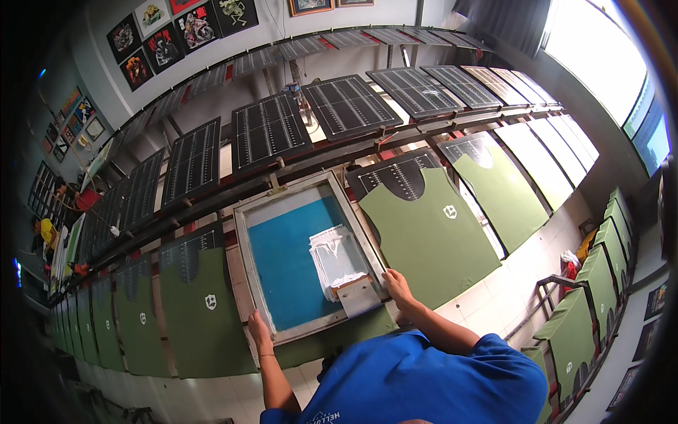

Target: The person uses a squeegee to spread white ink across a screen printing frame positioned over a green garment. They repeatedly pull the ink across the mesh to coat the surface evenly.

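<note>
A screen printing frame (248, 261) with a pale, worn rim and blue mesh (282, 261) lies in front of me over a pallet. Green fabric (328, 346) shows below its near edge. My left hand (259, 329) is closed on the frame's left side near the front corner. On its right side, my right hand (397, 287) grips the rim, fingers partly hidden. Inside the frame, a squeegee (359, 295) rests at the near right, touching neither hand. White ink (330, 253) surrounds the clear printing area beside it.
A green shirt panel (438, 230) with a white emblem lies on the pallet to the right; another (198, 311) lies to the left. Black marked pallets (349, 106) line the row beyond a metal rail (296, 162). More green panels (561, 346) hang along the right.
</note>
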Action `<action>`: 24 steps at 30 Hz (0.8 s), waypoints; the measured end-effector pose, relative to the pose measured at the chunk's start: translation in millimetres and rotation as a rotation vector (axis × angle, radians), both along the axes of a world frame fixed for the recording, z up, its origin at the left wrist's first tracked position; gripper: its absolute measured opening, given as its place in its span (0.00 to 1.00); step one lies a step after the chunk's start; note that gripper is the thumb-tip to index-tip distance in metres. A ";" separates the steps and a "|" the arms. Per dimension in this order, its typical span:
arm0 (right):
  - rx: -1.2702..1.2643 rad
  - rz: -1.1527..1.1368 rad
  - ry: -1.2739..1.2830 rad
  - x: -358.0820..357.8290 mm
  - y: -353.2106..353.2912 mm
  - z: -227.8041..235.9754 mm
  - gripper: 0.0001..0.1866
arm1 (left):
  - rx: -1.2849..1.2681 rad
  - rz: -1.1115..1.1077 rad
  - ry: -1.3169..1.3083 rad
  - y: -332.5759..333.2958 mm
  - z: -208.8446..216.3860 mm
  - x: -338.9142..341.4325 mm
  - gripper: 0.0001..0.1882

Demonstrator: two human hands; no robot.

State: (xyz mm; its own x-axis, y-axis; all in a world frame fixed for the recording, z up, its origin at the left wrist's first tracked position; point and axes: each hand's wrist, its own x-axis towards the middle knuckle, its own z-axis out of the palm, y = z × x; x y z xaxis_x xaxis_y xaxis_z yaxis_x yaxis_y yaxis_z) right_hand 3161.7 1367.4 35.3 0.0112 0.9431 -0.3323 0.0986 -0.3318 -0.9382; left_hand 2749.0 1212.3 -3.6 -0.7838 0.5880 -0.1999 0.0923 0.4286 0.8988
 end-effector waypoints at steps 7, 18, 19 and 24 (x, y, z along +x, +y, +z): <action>-0.032 -0.076 -0.044 159.4 26.1 24.1 0.20 | -0.040 0.013 -0.084 22.7 19.3 159.3 0.34; 0.107 -0.267 -0.030 401.2 135.1 11.9 0.17 | 0.134 -0.058 -0.241 170.1 36.7 398.5 0.21; 0.096 -0.268 -0.023 410.0 143.5 5.9 0.17 | 0.128 -0.055 -0.241 177.2 37.2 405.2 0.21; 0.079 -0.174 -0.017 413.7 174.9 9.5 0.17 | 0.102 -0.024 -0.186 192.9 28.1 410.5 0.21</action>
